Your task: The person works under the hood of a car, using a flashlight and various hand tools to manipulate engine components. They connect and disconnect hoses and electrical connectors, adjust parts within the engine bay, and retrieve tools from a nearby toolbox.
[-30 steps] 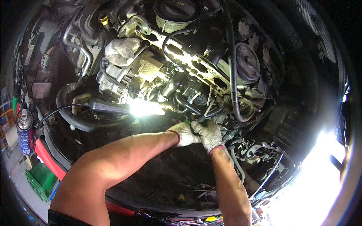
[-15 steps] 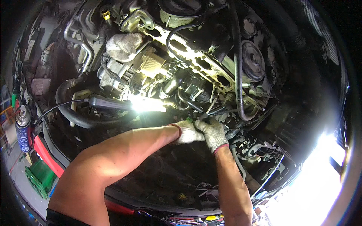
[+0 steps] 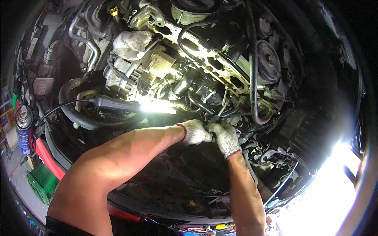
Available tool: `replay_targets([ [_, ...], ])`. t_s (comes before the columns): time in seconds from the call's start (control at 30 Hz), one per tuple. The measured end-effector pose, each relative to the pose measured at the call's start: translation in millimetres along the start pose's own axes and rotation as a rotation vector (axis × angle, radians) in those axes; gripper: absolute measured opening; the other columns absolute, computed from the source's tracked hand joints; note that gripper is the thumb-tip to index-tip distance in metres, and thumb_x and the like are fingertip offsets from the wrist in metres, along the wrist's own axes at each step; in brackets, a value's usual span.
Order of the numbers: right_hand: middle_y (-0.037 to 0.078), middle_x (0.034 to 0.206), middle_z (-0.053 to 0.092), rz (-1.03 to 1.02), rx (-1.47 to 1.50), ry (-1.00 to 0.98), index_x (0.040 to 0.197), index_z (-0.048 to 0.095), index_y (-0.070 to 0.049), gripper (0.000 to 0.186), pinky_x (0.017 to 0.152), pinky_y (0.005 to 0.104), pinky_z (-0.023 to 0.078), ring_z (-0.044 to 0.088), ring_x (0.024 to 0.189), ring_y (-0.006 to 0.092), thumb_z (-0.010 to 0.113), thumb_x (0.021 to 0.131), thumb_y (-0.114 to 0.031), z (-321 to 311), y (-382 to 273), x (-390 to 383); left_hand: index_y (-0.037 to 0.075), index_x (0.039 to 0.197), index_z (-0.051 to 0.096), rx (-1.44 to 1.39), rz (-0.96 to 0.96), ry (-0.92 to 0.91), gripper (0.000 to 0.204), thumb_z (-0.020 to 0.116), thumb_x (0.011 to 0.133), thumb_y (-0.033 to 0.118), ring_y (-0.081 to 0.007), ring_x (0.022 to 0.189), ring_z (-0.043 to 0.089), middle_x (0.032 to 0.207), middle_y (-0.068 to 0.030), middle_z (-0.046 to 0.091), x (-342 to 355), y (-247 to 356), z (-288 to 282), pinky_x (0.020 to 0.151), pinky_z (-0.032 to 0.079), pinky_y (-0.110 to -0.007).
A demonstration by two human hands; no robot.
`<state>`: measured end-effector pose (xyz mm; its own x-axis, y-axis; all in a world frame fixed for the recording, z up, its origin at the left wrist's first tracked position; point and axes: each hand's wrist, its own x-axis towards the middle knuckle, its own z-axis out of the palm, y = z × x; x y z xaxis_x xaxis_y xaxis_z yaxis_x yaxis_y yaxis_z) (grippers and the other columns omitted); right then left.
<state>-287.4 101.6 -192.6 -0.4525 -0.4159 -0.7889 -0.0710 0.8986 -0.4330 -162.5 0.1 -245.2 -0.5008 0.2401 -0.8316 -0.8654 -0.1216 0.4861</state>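
Observation:
In a car's engine bay, my left hand and my right hand meet below the front of the engine block. Each wears a white knit work glove with a red cuff. Both have their fingers curled in, nearly touching each other. What they grip between them is hidden by the gloves and by shadow. Just beyond the fingertips run dark hoses and cables. To the left of the hands lies a lit work lamp with a black handle, shining on the engine's open metal port face.
A balled white cloth or glove rests on the alternator-like unit. A thick black hose curves at left, and another hose bends down at right. Outside the bay stand a spray can and a green container.
The gloved hands have shifted slightly right within the view and remain close together. The left hand has turned a little, and a small green bit seen between the hands is now hidden.

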Motion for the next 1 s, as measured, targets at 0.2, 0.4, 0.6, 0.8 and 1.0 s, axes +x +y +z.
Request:
replay_targets([
  [0.2,0.024,0.107,0.072,-0.003,-0.318,0.059,0.111,0.069,0.003,0.066,0.092,0.0426,0.050,0.068,0.102,0.0371,0.074,0.082,-0.056,4,6,6,0.004,0.114,0.068,0.193,0.268,0.359,0.067,0.069,0.080,0.062,-0.0404,0.102,0.067,0.105,-0.0226,0.072,-8,-1,22,0.088,0.052,-0.046],
  [0.4,0.009,0.098,0.072,-0.056,0.362,-0.093,0.109,0.071,0.002,0.040,0.085,0.0367,0.051,0.064,0.089,0.0186,0.069,0.089,-0.033,-6,31,9,-0.005,0.100,0.070,-0.041,0.068,-0.048,0.062,0.072,0.081,0.054,-0.0255,0.086,0.067,0.093,-0.0199,0.072,-2,7,5,0.081,0.052,-0.041],
  [0.6,0.022,0.108,0.072,-0.025,-0.164,0.045,0.114,0.069,0.004,0.055,0.092,0.0408,0.050,0.068,0.102,0.0342,0.078,0.083,-0.041,1,-10,-8,0.002,0.108,0.069,0.240,0.258,0.372,0.065,0.068,0.081,0.060,-0.0377,0.105,0.068,0.110,-0.0252,0.070,2,-4,24,0.092,0.052,-0.045],
  [0.8,0.018,0.105,0.072,-0.041,0.118,-0.114,0.114,0.068,0.003,0.055,0.091,0.0383,0.050,0.067,0.098,0.0289,0.074,0.083,-0.042,-10,26,11,-0.001,0.104,0.072,0.162,0.082,0.098,0.061,0.072,0.079,0.054,-0.0343,0.096,0.069,0.099,-0.0244,0.072,-4,8,3,0.085,0.052,-0.042],
  [1.0,0.021,0.116,0.070,-0.048,-0.121,0.035,0.118,0.066,0.003,0.061,0.096,0.0393,0.049,0.066,0.110,0.0346,0.076,0.083,-0.045,9,32,16,0.005,0.108,0.072,0.219,0.084,0.342,0.065,0.070,0.078,0.063,-0.0428,0.110,0.064,0.110,-0.0256,0.070,-7,3,17,0.092,0.052,-0.045],
])
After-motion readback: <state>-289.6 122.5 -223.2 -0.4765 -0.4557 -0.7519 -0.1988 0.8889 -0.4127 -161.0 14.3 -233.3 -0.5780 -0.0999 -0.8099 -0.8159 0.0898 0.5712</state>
